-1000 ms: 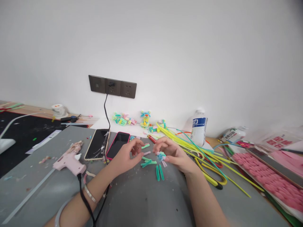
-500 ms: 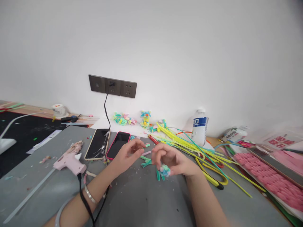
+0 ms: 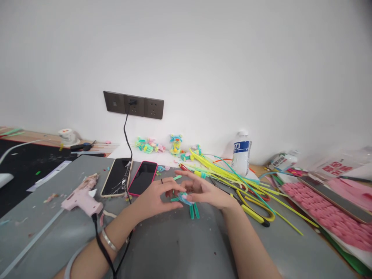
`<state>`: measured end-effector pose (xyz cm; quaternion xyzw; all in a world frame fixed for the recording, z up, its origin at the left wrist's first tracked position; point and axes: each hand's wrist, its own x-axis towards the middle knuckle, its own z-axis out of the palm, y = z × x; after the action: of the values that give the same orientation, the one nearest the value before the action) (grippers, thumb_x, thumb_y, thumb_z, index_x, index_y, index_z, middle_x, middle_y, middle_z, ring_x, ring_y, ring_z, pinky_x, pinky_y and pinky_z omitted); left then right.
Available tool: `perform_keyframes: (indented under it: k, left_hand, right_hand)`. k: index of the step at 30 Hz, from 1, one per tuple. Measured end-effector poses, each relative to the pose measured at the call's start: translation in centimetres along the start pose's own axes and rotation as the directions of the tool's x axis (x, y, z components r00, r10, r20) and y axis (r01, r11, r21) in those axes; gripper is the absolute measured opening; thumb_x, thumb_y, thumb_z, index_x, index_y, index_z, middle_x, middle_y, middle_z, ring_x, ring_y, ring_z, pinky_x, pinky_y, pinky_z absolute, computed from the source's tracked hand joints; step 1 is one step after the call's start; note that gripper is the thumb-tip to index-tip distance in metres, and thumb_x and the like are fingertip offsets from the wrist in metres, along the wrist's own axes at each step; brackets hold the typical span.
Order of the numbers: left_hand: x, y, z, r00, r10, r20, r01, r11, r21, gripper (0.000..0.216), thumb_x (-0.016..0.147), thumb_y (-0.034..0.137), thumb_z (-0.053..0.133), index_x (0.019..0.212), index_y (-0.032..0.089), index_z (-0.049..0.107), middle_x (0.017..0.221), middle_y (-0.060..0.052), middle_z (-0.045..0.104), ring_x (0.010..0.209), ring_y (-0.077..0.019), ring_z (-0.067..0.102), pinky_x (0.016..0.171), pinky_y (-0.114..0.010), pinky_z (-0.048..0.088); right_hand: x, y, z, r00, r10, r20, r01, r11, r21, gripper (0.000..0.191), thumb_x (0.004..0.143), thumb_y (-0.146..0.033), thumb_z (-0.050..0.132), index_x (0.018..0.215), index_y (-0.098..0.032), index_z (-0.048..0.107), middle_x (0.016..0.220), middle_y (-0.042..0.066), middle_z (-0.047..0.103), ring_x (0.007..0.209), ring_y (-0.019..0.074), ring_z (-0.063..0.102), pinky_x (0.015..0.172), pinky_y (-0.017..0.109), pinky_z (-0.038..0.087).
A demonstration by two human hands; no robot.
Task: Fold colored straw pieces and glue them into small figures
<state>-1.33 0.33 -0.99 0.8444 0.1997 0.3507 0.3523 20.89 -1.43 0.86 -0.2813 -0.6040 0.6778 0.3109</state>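
A small blue and pink fuzzy pipe-cleaner piece is between my two hands, just above the grey table mat. My right hand pinches it from the right with thumb and curled fingers, the index finger stretched leftward. From the left, my left hand closes around the piece, its index fingertip at the top edge and its thumb low beside it. Fingers hide part of the piece. Short teal pipe-cleaner pieces lie just below and beside it on the mat.
Left are a pink glue gun with a black cord and two phones. Long yellow pipe cleaners, yellow-handled pliers and a white bottle stand or lie right. Finished fuzzy figures are by the wall.
My left hand has moved right and down to the fuzzy piece. My right hand has shifted slightly left with the piece, and the view has turned a little.
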Motion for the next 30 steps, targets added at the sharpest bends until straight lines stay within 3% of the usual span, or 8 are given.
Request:
perform_keyframes:
  k: [11,16,19,24,30]
  left_hand:
    - [0.08,0.17,0.23,0.992,-0.102,0.07,0.099,0.994,0.052,0.014,0.081,0.017,0.064,0.095,0.02,0.062,0.084,-0.001,0.058,0.073,-0.0136,0.054,0.067,-0.026,0.044]
    - [0.17,0.43,0.2,0.988,-0.136,0.069,0.133,0.99,0.047,0.017,0.076,0.011,0.062,0.091,0.02,0.059,0.08,0.001,0.055,0.071,-0.0129,0.053,0.066,-0.024,0.042]
    - [0.21,0.34,0.04,0.996,-0.09,0.005,0.09,0.995,0.042,0.017,0.077,0.01,0.06,0.091,0.019,0.059,0.082,0.001,0.055,0.07,-0.0122,0.053,0.066,-0.024,0.042]
    - [0.21,0.3,-0.21,0.988,0.027,-0.15,-0.005,0.99,0.142,0.02,0.077,0.006,0.057,0.092,0.02,0.058,0.083,-0.001,0.057,0.071,-0.013,0.053,0.066,-0.024,0.043]
    - [0.11,0.07,-0.34,0.954,0.147,-0.263,-0.055,0.943,0.327,0.024,0.078,0.004,0.054,0.094,0.021,0.056,0.086,-0.002,0.06,0.073,-0.0145,0.056,0.065,-0.024,0.046]
  right_hand:
    - [0.09,0.26,0.05,0.998,0.061,0.011,-0.061,0.998,-0.032,0.086,0.081,-0.025,0.074,0.152,-0.026,0.025,0.099,0.001,0.063,0.089,0.0131,0.059,0.082,0.029,0.043]
    - [0.08,0.41,-0.14,0.999,0.05,0.008,-0.049,0.998,-0.044,0.078,0.083,-0.039,0.072,0.149,-0.025,0.033,0.104,0.004,0.064,0.098,0.0176,0.06,0.088,0.033,0.043]
    - [0.08,0.6,-0.41,0.996,-0.032,-0.089,0.025,0.997,-0.073,0.07,0.087,-0.049,0.064,0.147,-0.023,0.038,0.104,0.006,0.064,0.103,0.0202,0.059,0.093,0.036,0.041]
    - [0.35,0.77,-0.65,0.941,-0.157,-0.3,0.107,0.979,-0.174,0.056,0.092,-0.053,0.055,0.14,-0.024,0.048,0.11,0.008,0.062,0.109,0.0229,0.055,0.093,0.036,0.039]
    - [0.79,0.67,-0.27,0.906,-0.194,-0.376,0.127,0.972,-0.196,0.05,0.093,-0.052,0.053,0.135,-0.026,0.052,0.11,0.007,0.063,0.109,0.0233,0.055,0.089,0.035,0.038]
